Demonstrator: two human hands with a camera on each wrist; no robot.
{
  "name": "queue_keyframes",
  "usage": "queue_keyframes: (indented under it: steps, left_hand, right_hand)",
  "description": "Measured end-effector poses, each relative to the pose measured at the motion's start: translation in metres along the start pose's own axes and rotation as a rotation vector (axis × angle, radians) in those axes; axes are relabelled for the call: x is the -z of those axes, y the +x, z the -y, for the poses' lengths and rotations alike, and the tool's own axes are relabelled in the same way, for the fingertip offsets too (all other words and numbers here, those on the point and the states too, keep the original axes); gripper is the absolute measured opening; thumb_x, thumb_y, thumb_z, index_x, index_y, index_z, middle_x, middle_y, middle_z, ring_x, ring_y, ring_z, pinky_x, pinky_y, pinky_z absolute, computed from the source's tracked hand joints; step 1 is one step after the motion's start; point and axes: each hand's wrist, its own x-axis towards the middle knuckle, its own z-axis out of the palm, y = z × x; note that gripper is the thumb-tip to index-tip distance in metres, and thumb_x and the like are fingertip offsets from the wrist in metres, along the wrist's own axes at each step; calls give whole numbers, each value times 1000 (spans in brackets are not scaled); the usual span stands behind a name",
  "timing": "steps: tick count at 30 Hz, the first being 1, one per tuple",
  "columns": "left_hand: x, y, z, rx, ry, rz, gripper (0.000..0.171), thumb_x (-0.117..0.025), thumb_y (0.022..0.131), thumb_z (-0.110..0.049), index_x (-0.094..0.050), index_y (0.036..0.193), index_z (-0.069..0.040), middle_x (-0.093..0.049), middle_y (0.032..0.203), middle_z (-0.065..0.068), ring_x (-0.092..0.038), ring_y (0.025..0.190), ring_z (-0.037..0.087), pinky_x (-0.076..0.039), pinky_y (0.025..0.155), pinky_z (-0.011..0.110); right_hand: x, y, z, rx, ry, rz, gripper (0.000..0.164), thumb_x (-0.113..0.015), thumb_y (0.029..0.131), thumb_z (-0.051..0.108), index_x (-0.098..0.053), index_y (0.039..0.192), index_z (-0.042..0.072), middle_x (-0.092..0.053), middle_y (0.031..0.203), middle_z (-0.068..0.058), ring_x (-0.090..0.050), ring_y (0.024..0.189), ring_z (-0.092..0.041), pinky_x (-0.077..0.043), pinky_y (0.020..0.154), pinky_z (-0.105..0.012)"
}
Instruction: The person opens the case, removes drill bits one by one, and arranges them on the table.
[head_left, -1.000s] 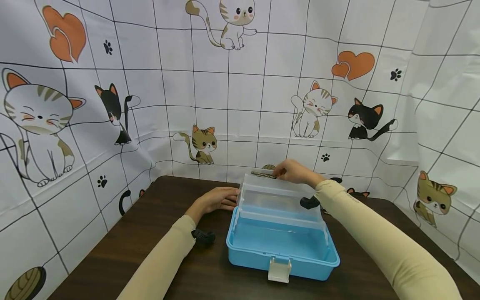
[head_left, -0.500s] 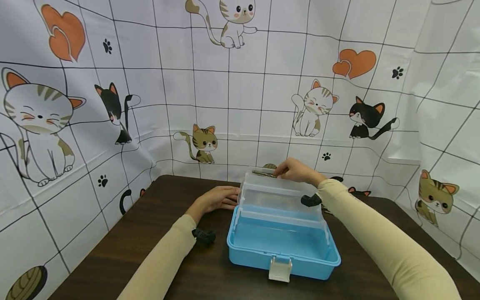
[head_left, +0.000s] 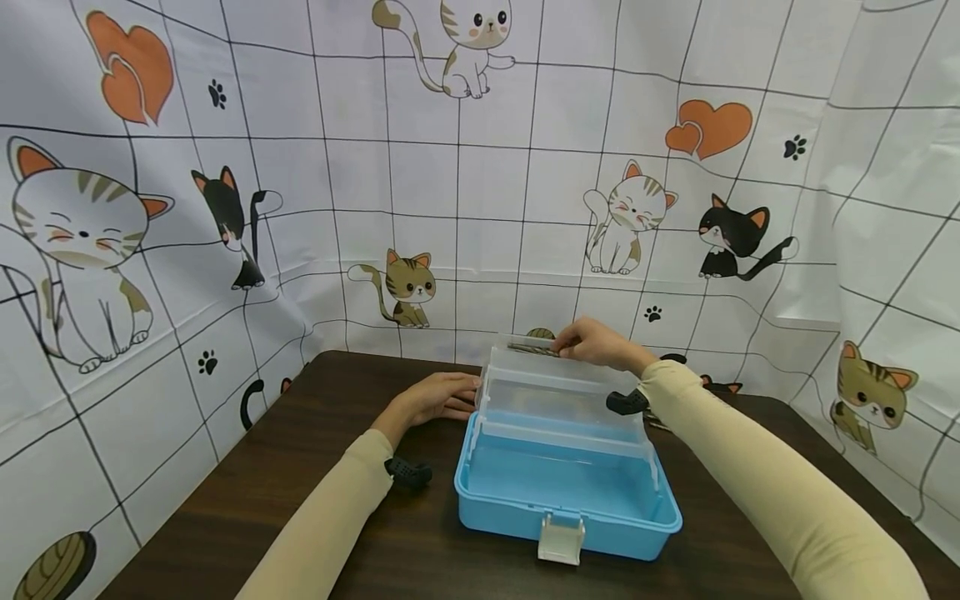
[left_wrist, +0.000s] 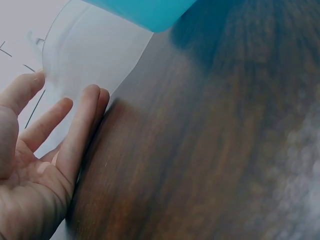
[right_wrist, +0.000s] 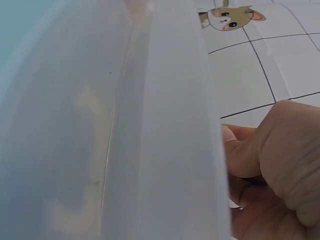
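Note:
A light blue plastic storage box (head_left: 517, 517) stands with its translucent lid (head_left: 551, 402) tilted back and a white latch (head_left: 560, 540) hanging at its front. My left hand (head_left: 437, 397) is beside the lid's left edge; in the left wrist view its fairly straight fingertips touch the clear plastic. Behind the lid's far edge, my right hand (head_left: 594, 343) has curled fingers and pinches a slim, metallic-looking thing (head_left: 531, 348) whose kind is unclear. The lid covers part of it. In the right wrist view the lid hides the fingertips.
The box rests on a dark wood table (head_left: 315, 442). A white curtain (head_left: 480, 183) printed with cats surrounds the table's back and sides. Another small brownish thing (head_left: 657, 424) peeks out under my right forearm, right of the lid.
My right hand and the slim metallic-looking thing have shifted slightly to the right along the lid's far edge. My left hand and the box stay in place.

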Motion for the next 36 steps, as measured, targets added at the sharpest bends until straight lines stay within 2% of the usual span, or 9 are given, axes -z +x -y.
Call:
queue_keyframes:
  steps: [4,7,10,12,15,21,29,36]
  left_hand:
    - [0,1,0,6,4,-9,56,-66,102,-36,-53,147,-7,-62,128,17,-67,109,32,-58,89,42]
    - [0,1,-1,13,2,-15,56,-66,102,-36,-53,147,-7,-63,128,17,-67,109,32,-58,89,43]
    - [0,1,-2,13,2,-16,56,-67,101,-37,-53,147,-7,-63,128,17,-67,109,32,-58,90,43]
    - [1,1,-1,9,7,-14,57,-66,102,-37,-52,147,-6,-63,128,17,-67,110,33,-58,90,43]
    - [1,2,-1,3,15,-10,58,-65,102,-37,-51,148,-6,-62,129,17,-67,110,33,-58,90,43]
    - [0,2,1,11,10,-8,58,-65,102,-37,-51,148,-6,-62,129,17,-67,110,32,-58,90,43]
    - [0,2,3,5,20,-10,58,-64,103,-36,-49,149,-4,-62,129,17,-67,109,32,-58,89,42]
    - [0,2,2,1,22,-7,59,-65,102,-38,-49,149,-4,-63,128,17,-67,109,32,-58,89,43]
  right_hand:
    - [3,-4,2,-29,64,-9,24,-60,100,-3,-69,121,-8,-66,122,-21,-65,105,-30,-58,87,-41]
    - [5,-7,4,-56,128,-22,23,-58,100,-6,-69,121,-9,-66,116,-21,-60,88,-24,-55,76,-35]
    - [7,-9,5,-80,182,-39,23,-56,100,-8,-69,118,-10,-65,112,-21,-54,81,-24,-52,72,-35]
    - [8,-10,6,-85,198,-43,23,-55,100,-9,-69,117,-10,-65,114,-22,-56,84,-25,-55,76,-36]
    - [9,-12,5,-94,193,-48,24,-57,99,-8,-71,118,-8,-64,122,-22,-61,98,-28,-57,86,-40]
    - [7,-15,0,-93,122,-21,27,-58,99,-7,-71,122,-6,-64,129,-22,-60,118,-34,-56,93,-43]
    - [5,-15,-3,-74,154,-11,31,-52,101,-8,-68,127,-6,-66,127,-19,-63,112,-31,-55,95,-43]
    - [4,-16,-6,-78,179,-23,32,-53,101,-8,-70,127,-1,-68,126,-14,-63,112,-27,-55,94,-39]
